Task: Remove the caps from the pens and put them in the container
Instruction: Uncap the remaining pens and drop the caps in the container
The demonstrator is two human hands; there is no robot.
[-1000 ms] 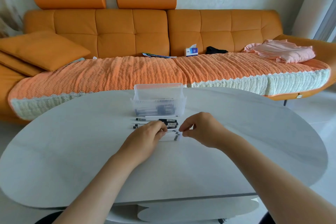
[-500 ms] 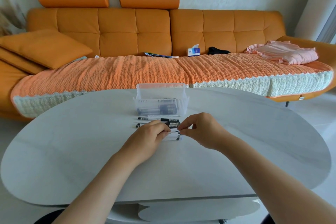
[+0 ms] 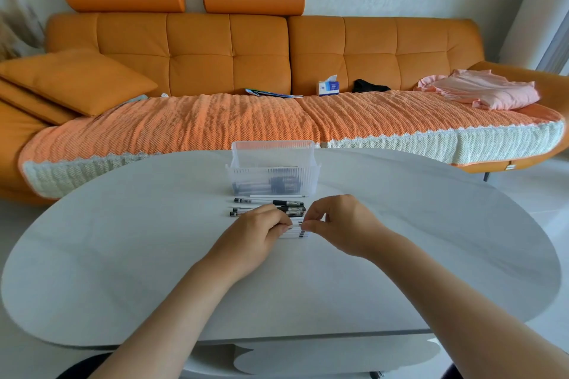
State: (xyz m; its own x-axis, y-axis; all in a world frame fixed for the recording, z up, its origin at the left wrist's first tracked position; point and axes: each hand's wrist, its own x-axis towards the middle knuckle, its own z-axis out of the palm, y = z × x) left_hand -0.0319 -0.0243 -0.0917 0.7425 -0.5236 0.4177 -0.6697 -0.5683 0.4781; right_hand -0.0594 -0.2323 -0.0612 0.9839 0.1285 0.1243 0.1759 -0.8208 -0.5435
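We grip the slim white pen (image 3: 295, 225), lying crosswise, in our left hand (image 3: 255, 235), right hand (image 3: 341, 224) pinching its right end; uncapping should pull rightward.

The left hand (image 3: 255, 234) covers most of the white pens (image 3: 300, 236) near the bench's (image 3: 123, 255) middle; only their right ends show. Both hands pinch one pen (image 3: 295, 225), but which part of it the right hand (image 3: 341, 224) has is too small to tell. Toward the far edge, the container's (image 3: 272, 160) ribbed wall blurs the dark things inside, so they cannot be counted. The left hand also hides part of the black-capped pens (image 3: 268, 202) nearby. Both forearms (image 3: 172, 317) run off the bottom edge. The sofa (image 3: 215, 49) is cut off left and right. The print on its box (image 3: 328, 88) is unreadable, and the dark heap (image 3: 369, 86) beside the box cannot be made out.
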